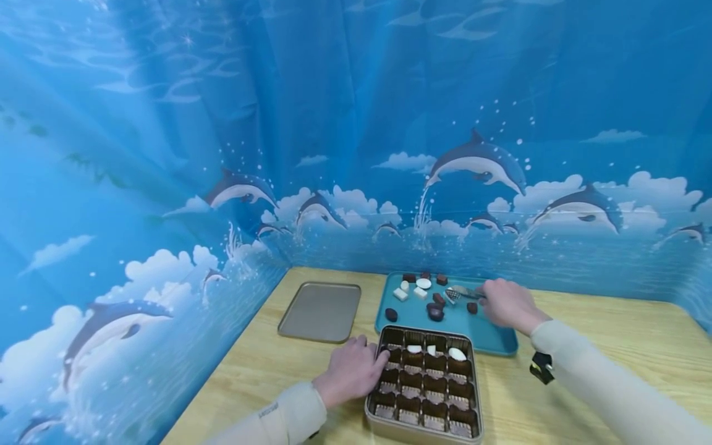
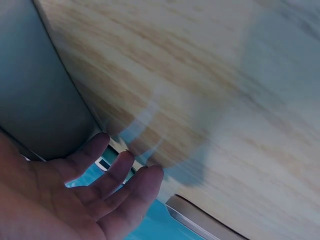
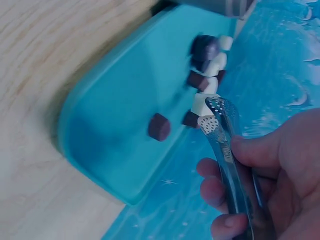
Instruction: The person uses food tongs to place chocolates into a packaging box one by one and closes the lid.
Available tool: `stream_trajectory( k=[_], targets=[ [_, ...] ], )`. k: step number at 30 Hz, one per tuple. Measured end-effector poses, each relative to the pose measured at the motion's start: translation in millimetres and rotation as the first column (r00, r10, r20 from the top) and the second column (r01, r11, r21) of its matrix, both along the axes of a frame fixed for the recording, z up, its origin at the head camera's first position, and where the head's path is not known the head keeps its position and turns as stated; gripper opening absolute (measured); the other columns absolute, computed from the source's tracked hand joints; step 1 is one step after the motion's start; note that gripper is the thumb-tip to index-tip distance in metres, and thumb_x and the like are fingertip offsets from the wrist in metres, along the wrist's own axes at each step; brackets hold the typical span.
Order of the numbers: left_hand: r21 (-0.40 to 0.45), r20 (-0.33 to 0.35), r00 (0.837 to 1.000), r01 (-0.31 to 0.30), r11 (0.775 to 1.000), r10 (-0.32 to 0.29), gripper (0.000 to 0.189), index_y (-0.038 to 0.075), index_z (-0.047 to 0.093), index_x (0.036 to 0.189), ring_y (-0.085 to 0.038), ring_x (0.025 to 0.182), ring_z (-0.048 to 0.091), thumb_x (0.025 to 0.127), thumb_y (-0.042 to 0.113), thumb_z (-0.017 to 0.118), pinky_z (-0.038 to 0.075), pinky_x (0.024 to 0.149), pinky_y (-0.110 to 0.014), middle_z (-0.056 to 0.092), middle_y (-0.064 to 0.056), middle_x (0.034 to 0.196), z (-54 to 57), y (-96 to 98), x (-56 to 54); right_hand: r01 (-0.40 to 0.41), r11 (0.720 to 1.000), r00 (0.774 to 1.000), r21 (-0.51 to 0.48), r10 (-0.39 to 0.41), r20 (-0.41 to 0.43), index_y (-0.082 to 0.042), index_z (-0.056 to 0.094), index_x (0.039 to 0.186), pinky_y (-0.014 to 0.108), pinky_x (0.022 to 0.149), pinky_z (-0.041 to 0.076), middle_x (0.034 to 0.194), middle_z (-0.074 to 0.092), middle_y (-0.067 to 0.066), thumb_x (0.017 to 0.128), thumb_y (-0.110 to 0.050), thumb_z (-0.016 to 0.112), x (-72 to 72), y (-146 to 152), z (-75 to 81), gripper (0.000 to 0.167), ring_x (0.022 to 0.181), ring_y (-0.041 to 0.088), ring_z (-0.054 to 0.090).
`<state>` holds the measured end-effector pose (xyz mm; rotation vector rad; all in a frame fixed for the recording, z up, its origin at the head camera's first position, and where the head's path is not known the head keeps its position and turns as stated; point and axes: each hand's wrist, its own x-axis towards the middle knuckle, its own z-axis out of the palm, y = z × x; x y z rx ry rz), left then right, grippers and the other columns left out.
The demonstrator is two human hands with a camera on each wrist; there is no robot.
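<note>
Right hand [image 1: 508,304] grips perforated metal tongs [image 3: 226,155] over turquoise tray [image 1: 492,338] of dark and white chocolates [image 1: 436,312], can't tell if pinching one; left hand [image 1: 350,374], fingers loose, touches left side of divided tin [image 1: 397,429] near tray, three white pieces [image 1: 457,354] inside.

Room over tray [image 1: 492,339] near-right; chocolates [image 1: 436,314], box [image 1: 411,434] obstruct left.

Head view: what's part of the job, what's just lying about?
Likely in the job:
tongs, in the right hand
dark and white pieces
blue tray
divided box, left hand at its edge

Apparently idle:
flat metal panel, perhaps a lid
dolphin backdrop, scenery
</note>
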<state>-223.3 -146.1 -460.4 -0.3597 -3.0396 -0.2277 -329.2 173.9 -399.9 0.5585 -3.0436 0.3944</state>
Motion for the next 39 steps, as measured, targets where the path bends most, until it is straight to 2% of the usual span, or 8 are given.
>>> stream_trajectory(
  k=[5, 8, 10, 16, 20, 27, 31, 39],
  targets=[
    [-0.002, 0.009, 1.000, -0.004, 1.000, 0.004, 0.059, 0.006, 0.072, 0.109, -0.024, 0.085, 0.058, 0.105, 0.051, 0.033, 0.054, 0.063, -0.047, 0.063, -0.011, 0.097, 1.5, -1.1, -2.1, -0.016, 1.000, 0.999, -0.019, 0.015, -0.031, 0.000, 0.064, 0.131, 0.023, 0.039, 0.032, 0.104, 0.073, 0.021, 0.096, -0.008, 0.061, 13.4, -6, 14.8, 0.036, 0.045, 0.011, 0.035],
    [-0.005, 0.013, 1.000, -0.005, 1.000, 0.005, 0.059, 0.006, 0.072, 0.110, -0.024, 0.086, 0.059, 0.105, 0.050, 0.034, 0.054, 0.063, -0.047, 0.064, -0.012, 0.098, 2.3, -1.3, -2.4, -0.056, 0.998, 0.997, -0.043, 0.053, -0.057, -0.001, 0.065, 0.131, 0.023, 0.040, 0.032, 0.097, 0.074, 0.016, 0.096, -0.008, 0.061, 25.0, -14, 21.5, 0.035, 0.046, 0.012, 0.039],
    [-0.010, 0.012, 1.000, -0.004, 1.000, 0.004, 0.058, 0.006, 0.072, 0.109, -0.025, 0.086, 0.059, 0.105, 0.050, 0.035, 0.054, 0.063, -0.047, 0.064, -0.012, 0.098, 2.8, -1.1, -2.6, -0.094, 0.994, 0.991, -0.049, 0.089, -0.095, -0.002, 0.066, 0.129, 0.024, 0.041, 0.034, 0.098, 0.075, 0.015, 0.096, -0.008, 0.063, 33.2, -20, 24.9, 0.034, 0.046, 0.012, 0.041],
    [-0.012, 0.012, 1.000, -0.001, 1.000, 0.001, 0.059, 0.005, 0.072, 0.111, -0.025, 0.089, 0.060, 0.105, 0.051, 0.035, 0.055, 0.065, -0.047, 0.065, -0.012, 0.101, 3.3, -0.5, -2.4, -0.162, 0.987, 0.964, -0.013, 0.156, -0.214, -0.007, 0.071, 0.123, 0.023, 0.040, 0.029, 0.092, 0.075, 0.006, 0.092, -0.011, 0.071, 55.4, -43, 30.5, 0.031, 0.046, 0.009, 0.039],
    [-0.013, 0.009, 1.000, 0.000, 1.000, 0.000, 0.061, 0.005, 0.072, 0.113, -0.026, 0.091, 0.061, 0.105, 0.052, 0.034, 0.056, 0.067, -0.047, 0.066, -0.013, 0.103, 3.8, -0.6, -2.5, -0.190, 0.982, 0.958, 0.000, 0.185, -0.219, -0.011, 0.072, 0.123, 0.021, 0.040, 0.026, 0.087, 0.073, 0.001, 0.091, -0.013, 0.073, 65.1, -58, 29.7, 0.032, 0.046, 0.008, 0.037],
    [-0.009, 0.021, 1.000, 0.003, 1.000, -0.002, 0.061, 0.006, 0.072, 0.113, -0.025, 0.089, 0.061, 0.105, 0.053, 0.034, 0.055, 0.066, -0.046, 0.066, -0.012, 0.102, 3.1, -0.2, -2.1, -0.215, 0.977, 0.963, 0.007, 0.213, -0.166, -0.013, 0.072, 0.124, 0.024, 0.041, 0.034, 0.097, 0.076, 0.004, 0.093, -0.013, 0.070, 76.0, -76, 23.3, 0.031, 0.052, 0.006, 0.044],
    [-0.010, 0.013, 1.000, 0.000, 1.000, 0.000, 0.061, 0.007, 0.073, 0.112, -0.025, 0.089, 0.061, 0.104, 0.054, 0.034, 0.055, 0.065, -0.046, 0.066, -0.012, 0.101, 1.7, -0.3, -2.2, -0.221, 0.975, 0.966, 0.009, 0.220, -0.139, -0.015, 0.071, 0.125, 0.024, 0.040, 0.033, 0.103, 0.076, 0.004, 0.093, -0.015, 0.071, 79.7, -83, 19.7, 0.033, 0.049, 0.007, 0.042],
    [-0.018, 0.014, 1.000, -0.003, 1.000, 0.003, 0.064, 0.008, 0.073, 0.112, -0.025, 0.090, 0.062, 0.104, 0.057, 0.032, 0.055, 0.066, -0.047, 0.066, -0.012, 0.102, 0.8, -0.2, -1.4, -0.179, 0.983, 0.969, -0.039, 0.169, -0.181, -0.009, 0.069, 0.128, 0.021, 0.039, 0.028, 0.102, 0.075, 0.007, 0.093, -0.013, 0.071, 71.8, -64, 19.1, 0.036, 0.046, 0.007, 0.036]
  ],
)
